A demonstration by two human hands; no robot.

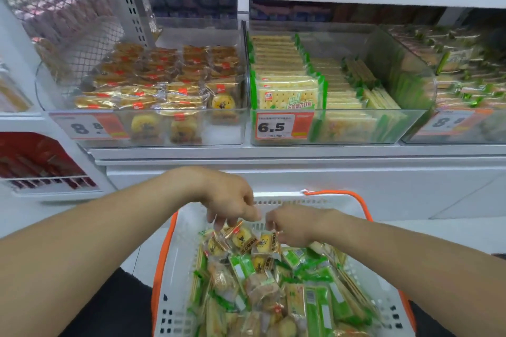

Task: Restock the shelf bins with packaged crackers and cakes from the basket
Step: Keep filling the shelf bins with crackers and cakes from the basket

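White basket (pixel 175 276) of cakes (pixel 242 239), both hands' fingers (pixel 219 223) pinching wrappers, bin tags 6.5 (pixel 271 127), 8.8 (pixel 85 127)

Two hands (pixel 232 200), one basket (pixel 169 268), three price tags (pixel 283 126).

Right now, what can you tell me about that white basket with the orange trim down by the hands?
The basket looks like white plastic with slotted, perforated walls, an orange rim and an orange handle swung back at its far edge. It sits low in front of the shelf, heaped with green-wrapped cracker packs and clear-wrapped yellow cakes. Both hands reach into its far end: the left hand and the right hand each pinch cake wrappers.
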